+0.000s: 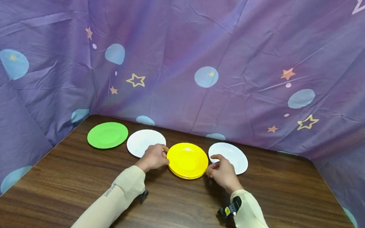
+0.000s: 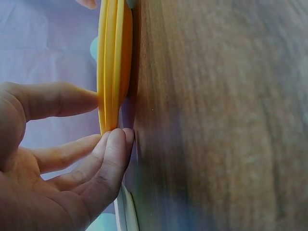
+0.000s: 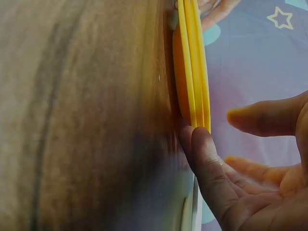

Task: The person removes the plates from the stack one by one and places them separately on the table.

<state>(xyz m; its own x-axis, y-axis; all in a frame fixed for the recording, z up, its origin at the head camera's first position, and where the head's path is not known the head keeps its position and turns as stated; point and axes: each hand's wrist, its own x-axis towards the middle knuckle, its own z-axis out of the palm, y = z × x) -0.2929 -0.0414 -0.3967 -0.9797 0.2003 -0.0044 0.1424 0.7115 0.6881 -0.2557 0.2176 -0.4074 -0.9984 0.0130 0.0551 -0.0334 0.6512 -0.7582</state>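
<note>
A stack of yellow plates (image 1: 187,160) lies between both hands on the wooden table, their rims showing as layers (image 2: 109,62) in the left wrist view. My left hand (image 1: 154,156) pinches the stack's left edge, its thumb (image 2: 72,101) against the top rim and the fingertips (image 2: 115,144) at the lower edge. On the other side, my right hand (image 1: 224,172) touches the edge of the yellow plates (image 3: 195,62) with its fingertips (image 3: 203,142). The right thumb (image 3: 262,118) stands apart from the rim.
A green plate (image 1: 107,135) lies at the far left of the table (image 1: 174,213). One white plate (image 1: 143,139) is behind the left hand, another white plate (image 1: 235,157) behind the right. A purple patterned cloth (image 1: 174,56) hangs along the table's back and sides.
</note>
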